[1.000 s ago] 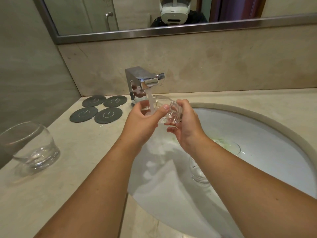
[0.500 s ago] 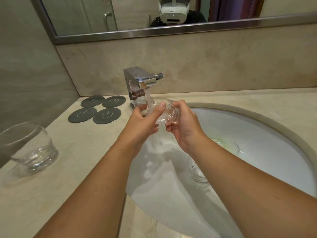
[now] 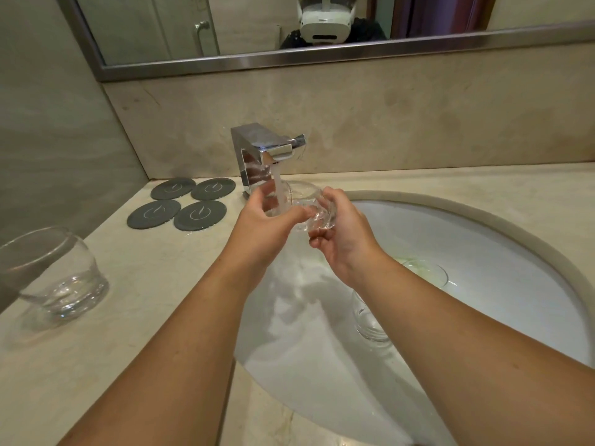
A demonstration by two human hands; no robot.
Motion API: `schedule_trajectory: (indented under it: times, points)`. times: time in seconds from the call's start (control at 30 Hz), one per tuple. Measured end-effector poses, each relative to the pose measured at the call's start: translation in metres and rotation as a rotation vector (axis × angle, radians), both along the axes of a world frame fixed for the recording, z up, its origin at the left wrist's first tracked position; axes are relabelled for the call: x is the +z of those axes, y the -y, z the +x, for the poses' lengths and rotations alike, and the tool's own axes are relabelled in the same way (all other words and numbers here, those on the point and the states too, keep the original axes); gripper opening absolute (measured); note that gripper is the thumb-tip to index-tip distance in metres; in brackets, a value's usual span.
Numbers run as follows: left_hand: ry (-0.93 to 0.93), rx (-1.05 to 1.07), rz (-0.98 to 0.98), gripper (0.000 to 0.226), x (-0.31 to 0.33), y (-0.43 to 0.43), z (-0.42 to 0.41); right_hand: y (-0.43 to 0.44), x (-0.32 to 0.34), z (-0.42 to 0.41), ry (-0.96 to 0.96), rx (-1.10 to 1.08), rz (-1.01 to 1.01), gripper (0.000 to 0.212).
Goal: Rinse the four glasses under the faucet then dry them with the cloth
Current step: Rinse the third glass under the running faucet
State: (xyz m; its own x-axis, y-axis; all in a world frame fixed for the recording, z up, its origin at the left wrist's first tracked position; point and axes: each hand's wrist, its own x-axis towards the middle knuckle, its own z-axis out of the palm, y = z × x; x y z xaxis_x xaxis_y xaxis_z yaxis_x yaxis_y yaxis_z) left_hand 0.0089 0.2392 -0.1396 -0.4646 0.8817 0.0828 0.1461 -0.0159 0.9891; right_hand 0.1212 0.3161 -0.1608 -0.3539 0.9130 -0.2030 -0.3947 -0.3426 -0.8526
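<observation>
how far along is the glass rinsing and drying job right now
Early. Done: maybe the glass on the counter, standing upright, though whether it was rinsed cannot be told. In hand: left hand and right hand grip a tilted glass under the running faucet. Left: at least one glass in the sink, partly hidden by the right arm, and all the drying; no cloth is in view.
</observation>
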Motion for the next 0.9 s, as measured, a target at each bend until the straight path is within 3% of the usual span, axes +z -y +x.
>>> schedule_trajectory:
  times: [0.1,0.27,0.5,0.63,0.8,0.9]
  points:
    - [0.037,-0.031,-0.042,0.088,0.0002,0.0007,0.0038,-0.0021,-0.0006,-0.0011,-0.026,-0.018,0.024,0.037]
    - [0.057,0.055,-0.068,0.068,0.002,0.0017,0.0039,-0.0036,-0.0009,-0.0017,0.024,-0.032,0.12,0.023]
    - [-0.032,0.064,0.036,0.068,0.0027,0.0007,-0.001,-0.0027,0.0001,-0.0011,0.101,-0.012,0.067,0.049]
    - [-0.046,0.018,0.042,0.073,0.0008,0.0007,-0.0017,-0.0004,0.0019,0.0,0.018,-0.033,0.029,0.042]
    - [0.076,-0.033,-0.008,0.091,0.0,-0.0007,0.0023,-0.0011,0.0032,-0.0007,-0.019,-0.065,0.069,0.021]
    - [0.062,0.003,-0.07,0.065,0.0024,0.0023,0.004,-0.0003,0.0026,-0.0005,0.002,-0.072,0.128,0.018]
